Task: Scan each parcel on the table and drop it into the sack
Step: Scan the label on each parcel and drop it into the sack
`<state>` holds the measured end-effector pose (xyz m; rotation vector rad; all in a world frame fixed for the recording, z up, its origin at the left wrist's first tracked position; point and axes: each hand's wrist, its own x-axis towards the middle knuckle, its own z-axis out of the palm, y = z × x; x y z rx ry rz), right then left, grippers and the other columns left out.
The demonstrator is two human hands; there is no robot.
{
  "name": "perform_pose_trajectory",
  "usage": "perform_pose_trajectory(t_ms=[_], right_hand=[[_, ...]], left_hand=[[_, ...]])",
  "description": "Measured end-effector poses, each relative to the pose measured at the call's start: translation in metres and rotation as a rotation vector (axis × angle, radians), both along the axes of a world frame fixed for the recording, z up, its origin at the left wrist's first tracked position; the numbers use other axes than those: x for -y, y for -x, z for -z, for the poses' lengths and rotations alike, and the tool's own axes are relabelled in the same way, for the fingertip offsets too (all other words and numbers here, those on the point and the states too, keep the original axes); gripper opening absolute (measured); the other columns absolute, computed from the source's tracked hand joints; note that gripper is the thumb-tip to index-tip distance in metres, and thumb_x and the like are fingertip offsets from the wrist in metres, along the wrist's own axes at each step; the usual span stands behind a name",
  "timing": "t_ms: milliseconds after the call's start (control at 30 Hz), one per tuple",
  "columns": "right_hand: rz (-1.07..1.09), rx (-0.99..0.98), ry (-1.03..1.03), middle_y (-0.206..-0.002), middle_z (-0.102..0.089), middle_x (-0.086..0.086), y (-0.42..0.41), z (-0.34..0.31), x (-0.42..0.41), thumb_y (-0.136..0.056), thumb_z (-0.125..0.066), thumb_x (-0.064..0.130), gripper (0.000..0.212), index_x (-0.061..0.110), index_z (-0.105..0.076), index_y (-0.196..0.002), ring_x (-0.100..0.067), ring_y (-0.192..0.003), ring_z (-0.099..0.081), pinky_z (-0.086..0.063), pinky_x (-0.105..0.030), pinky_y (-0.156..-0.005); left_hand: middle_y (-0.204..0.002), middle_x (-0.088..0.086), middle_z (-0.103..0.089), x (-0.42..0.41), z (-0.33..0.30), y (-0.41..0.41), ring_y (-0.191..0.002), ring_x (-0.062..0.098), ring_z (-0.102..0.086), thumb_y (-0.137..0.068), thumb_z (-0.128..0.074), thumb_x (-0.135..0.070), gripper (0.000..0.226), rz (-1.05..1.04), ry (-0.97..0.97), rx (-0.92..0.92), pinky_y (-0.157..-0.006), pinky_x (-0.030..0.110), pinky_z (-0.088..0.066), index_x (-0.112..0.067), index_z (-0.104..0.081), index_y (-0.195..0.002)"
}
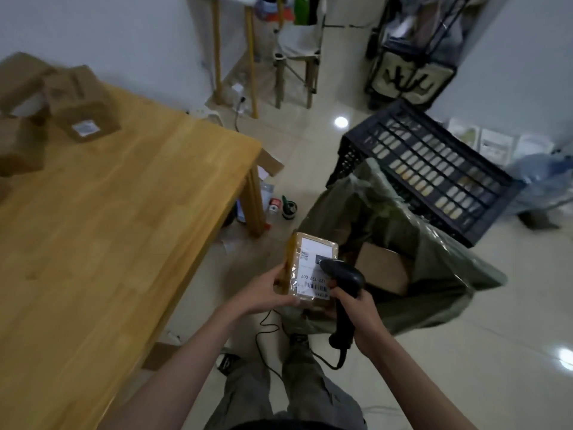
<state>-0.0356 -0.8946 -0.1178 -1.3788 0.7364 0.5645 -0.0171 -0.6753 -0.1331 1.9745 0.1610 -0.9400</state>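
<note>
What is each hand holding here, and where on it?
Left hand grips the parcel by its near left corner; right hand grips the scanner by its handle.

Beside the wooden table (130,193): one taped parcel (311,268) in hand, one barcode scanner (344,293), one green sack (428,265), one black crate (428,169). On its far corner: a blurred heap of parcels (46,103), too indistinct to count.

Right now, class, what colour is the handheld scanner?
Black scanner, clearest in the head view.
</note>
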Motion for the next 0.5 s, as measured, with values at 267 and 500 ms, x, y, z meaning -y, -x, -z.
perform_pose_trajectory(t_ms=[267, 500], right_hand=[[0.074, -0.093, 0.043, -0.103, -0.077, -0.01, -0.028, 0.054, 0.064, -0.096, -0.066, 0.016, 0.024, 0.007, -0.066, -0.118, -0.024, -0.092, -0.076, -0.06, -0.036, -0.074], [-0.012, -0.122, 0.165, -0.105, -0.076, -0.003, -0.044, 0.125, 0.086, -0.093, -0.07, 0.021, 0.032, 0.013, -0.063, -0.122, -0.015, -0.091, -0.075, -0.06, -0.029, -0.074]], left_hand=[[-0.153, -0.002, -0.041, 0.074, 0.059, -0.047, -0.135, 0.016, -0.043, -0.081, -0.078, -0.038, 0.097, 0.048, 0.059, -0.17, -0.113, 0.034, -0.035, -0.036, -0.017, -0.156], [-0.155, 0.003, -0.035, 0.101, 0.142, -0.065, -0.14, 0.023, -0.036, -0.077, -0.079, -0.044, 0.101, -0.029, 0.149, -0.338, -0.111, 0.034, -0.031, -0.033, -0.015, -0.154]])
